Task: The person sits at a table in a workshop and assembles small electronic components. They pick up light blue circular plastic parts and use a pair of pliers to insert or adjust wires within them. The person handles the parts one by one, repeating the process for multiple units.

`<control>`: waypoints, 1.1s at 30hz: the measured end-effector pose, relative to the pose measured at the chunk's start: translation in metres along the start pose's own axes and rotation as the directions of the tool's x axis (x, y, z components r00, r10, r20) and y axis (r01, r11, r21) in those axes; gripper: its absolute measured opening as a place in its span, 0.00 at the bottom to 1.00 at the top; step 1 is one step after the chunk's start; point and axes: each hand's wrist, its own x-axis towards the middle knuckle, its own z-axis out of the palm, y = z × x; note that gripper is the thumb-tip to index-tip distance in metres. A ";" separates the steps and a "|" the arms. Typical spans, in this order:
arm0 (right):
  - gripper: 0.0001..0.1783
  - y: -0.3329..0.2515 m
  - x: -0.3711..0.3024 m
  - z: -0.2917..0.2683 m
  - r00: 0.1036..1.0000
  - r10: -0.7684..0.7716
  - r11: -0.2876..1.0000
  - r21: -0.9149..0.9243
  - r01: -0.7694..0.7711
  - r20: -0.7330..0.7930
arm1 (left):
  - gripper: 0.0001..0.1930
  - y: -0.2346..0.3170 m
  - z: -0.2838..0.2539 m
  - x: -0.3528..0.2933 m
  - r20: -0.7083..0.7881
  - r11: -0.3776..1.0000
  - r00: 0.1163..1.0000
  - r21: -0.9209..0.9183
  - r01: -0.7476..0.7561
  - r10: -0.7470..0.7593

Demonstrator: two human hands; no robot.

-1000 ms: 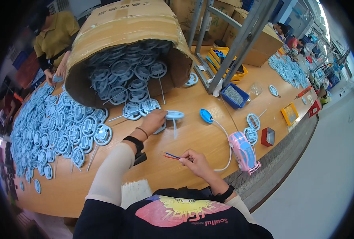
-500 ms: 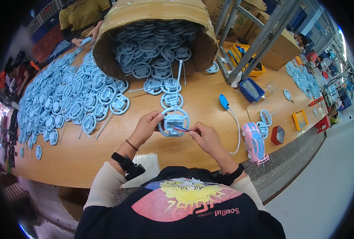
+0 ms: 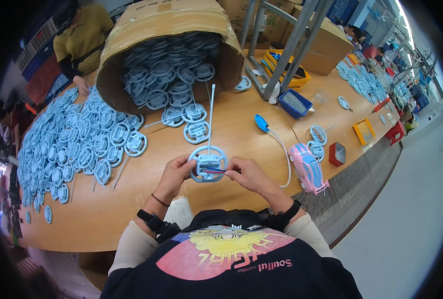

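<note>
Centrally, in the head view, the left hand (image 3: 175, 175) is pinching the left rim of a light-blue toy steering wheel (image 3: 209, 163) between thumb and fingers. The right hand (image 3: 246, 173) is pinching a red and a blue wire (image 3: 216, 170) between thumb and fingertips, and the wires are crossing the wheel's hub. The wheel is facing upward just above the near part of the wooden table (image 3: 251, 147), between the two hands, and a pale rod (image 3: 212, 117) is extending from its upper edge. Beyond it, three similar wheels (image 3: 196, 132) are lying before a tipped cardboard box (image 3: 169, 20), whose open mouth is showing many more. To the left, a large heap of wheels (image 3: 77, 144) is covering the table; a co-worker (image 3: 86, 32) is standing behind it, one hand near its far edge. To the right, a blue oval piece (image 3: 261, 123) is trailing a white cord (image 3: 285, 152) toward a pink-and-blue toy car (image 3: 307, 168). A blue tub (image 3: 287, 109), a red box (image 3: 335, 160) and a yellow tray (image 3: 357, 130) are standing farther right.
</note>
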 end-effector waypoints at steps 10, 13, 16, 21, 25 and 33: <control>0.07 -0.002 0.002 0.000 0.999 -0.036 0.998 0.061 0.034 0.034 | 0.15 -0.014 -0.020 -0.003 0.105 0.992 0.994 -0.113 0.050 -0.038; 0.07 0.006 0.005 0.008 0.997 -0.051 0.993 0.106 0.045 0.053 | 0.18 -0.023 -0.020 0.000 0.165 0.971 0.985 -0.221 0.095 -0.059; 0.07 -0.001 0.008 0.015 0.996 -0.062 0.996 0.068 0.057 0.071 | 0.20 -0.028 -0.010 -0.005 0.173 0.912 0.979 -0.374 0.167 -0.109; 0.08 -0.003 0.016 0.022 0.993 -0.071 0.997 -0.017 0.073 0.096 | 0.22 -0.045 -0.029 -0.004 0.170 0.871 0.979 -0.459 0.176 -0.109; 0.08 0.011 0.028 0.042 0.990 -0.060 0.998 -0.019 0.063 0.125 | 0.21 -0.056 -0.042 -0.004 0.067 0.901 0.983 -0.393 0.185 -0.173; 0.09 0.061 0.055 0.057 0.927 0.001 0.976 -0.201 0.081 0.376 | 0.21 0.006 -0.258 0.013 -0.500 0.975 0.838 0.090 -0.201 0.219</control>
